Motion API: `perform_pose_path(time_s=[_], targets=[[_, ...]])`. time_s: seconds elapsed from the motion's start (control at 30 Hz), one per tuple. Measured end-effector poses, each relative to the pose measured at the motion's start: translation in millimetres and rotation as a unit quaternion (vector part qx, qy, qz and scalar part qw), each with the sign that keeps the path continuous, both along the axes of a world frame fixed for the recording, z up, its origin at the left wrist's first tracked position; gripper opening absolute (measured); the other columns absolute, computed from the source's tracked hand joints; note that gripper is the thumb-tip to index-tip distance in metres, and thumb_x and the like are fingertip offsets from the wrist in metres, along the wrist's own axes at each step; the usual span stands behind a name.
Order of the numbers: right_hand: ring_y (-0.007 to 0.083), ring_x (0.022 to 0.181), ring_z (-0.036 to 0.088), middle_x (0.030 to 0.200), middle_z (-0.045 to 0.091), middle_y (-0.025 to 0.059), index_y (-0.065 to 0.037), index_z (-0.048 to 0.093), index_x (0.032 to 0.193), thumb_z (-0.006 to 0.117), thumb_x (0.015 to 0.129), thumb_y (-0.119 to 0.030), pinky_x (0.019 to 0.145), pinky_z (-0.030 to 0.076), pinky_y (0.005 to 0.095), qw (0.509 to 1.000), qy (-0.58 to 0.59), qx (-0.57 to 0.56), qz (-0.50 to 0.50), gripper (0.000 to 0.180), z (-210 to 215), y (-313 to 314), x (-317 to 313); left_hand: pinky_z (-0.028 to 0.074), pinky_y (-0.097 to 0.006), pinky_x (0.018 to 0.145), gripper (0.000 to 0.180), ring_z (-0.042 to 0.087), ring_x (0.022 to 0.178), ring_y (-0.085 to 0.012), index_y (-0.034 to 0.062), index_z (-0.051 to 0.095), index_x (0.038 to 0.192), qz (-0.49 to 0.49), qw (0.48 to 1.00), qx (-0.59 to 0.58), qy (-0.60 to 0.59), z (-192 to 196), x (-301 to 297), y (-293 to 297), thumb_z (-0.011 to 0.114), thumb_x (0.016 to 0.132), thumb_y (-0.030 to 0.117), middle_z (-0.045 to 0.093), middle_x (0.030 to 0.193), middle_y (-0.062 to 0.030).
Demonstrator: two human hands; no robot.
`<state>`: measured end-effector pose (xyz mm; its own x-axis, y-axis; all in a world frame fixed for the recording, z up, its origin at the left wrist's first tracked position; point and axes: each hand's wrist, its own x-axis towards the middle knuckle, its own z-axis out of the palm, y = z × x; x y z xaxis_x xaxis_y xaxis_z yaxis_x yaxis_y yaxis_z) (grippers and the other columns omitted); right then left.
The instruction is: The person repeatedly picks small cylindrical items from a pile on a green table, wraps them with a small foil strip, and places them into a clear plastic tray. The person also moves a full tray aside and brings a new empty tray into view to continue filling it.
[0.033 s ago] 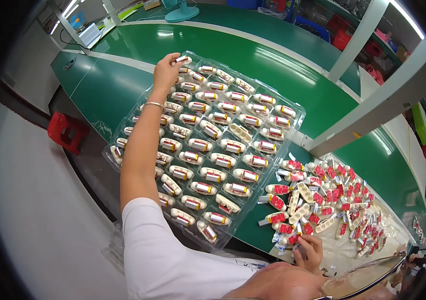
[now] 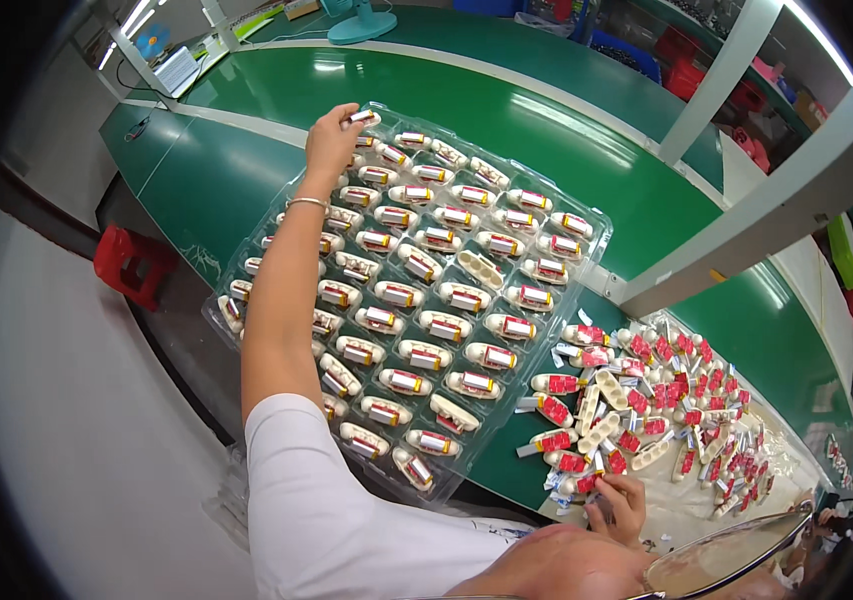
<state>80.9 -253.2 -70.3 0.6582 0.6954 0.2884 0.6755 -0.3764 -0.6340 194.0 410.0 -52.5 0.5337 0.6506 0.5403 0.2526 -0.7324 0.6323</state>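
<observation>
The left hand [image 2: 332,142] has its fingertips pinched on the left end of a cream, boat-shaped piece with a white strip on top [image 2: 364,118], at the far corner of a clear plastic compartment tray [image 2: 601,230]; whether it is lifted I cannot tell. The right hand [image 2: 622,508] has curled fingers beside a cream, red-labelled piece [image 2: 578,485] — grip unclear. Green tabletop [image 2: 466,110] stretches beyond the tray's far edge; a pale metal beam [image 2: 746,210] slants just beside its right edge.
</observation>
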Motion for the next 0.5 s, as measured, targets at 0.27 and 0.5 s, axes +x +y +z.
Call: perform_pose_path(time_s=[0.27,0.5], targets=[[0.0295,0.097,0.057,0.109,0.058,0.0144,-0.003,0.066,0.110,0.079,0.070,-0.005,0.080,0.048,0.0376,0.999,0.035,-0.032,-0.020,0.042,-8.3,-7.5,-2.2,0.049,-0.041,0.092,0.026,0.060,0.111,-0.0310,0.0113,0.071,0.108,-0.080,0.962,0.133,0.223,-13.0,39.4,26.0,0.060,0.085,0.007,0.056,0.133,-0.0108],[0.0301,0.098,0.057,0.110,0.059,0.0146,-0.002,0.067,0.109,0.078,0.071,-0.004,0.083,0.049,0.0375,0.999,0.037,-0.017,-0.020,0.040,-1.5,-2.0,1.7,0.046,-0.042,0.099,0.040,0.057,0.117,-0.0326,0.0103,0.063,0.124,-0.061,0.976,0.181,0.103,-8.0,26.1,-1.7,0.065,0.085,0.016,0.057,0.133,-0.0136]])
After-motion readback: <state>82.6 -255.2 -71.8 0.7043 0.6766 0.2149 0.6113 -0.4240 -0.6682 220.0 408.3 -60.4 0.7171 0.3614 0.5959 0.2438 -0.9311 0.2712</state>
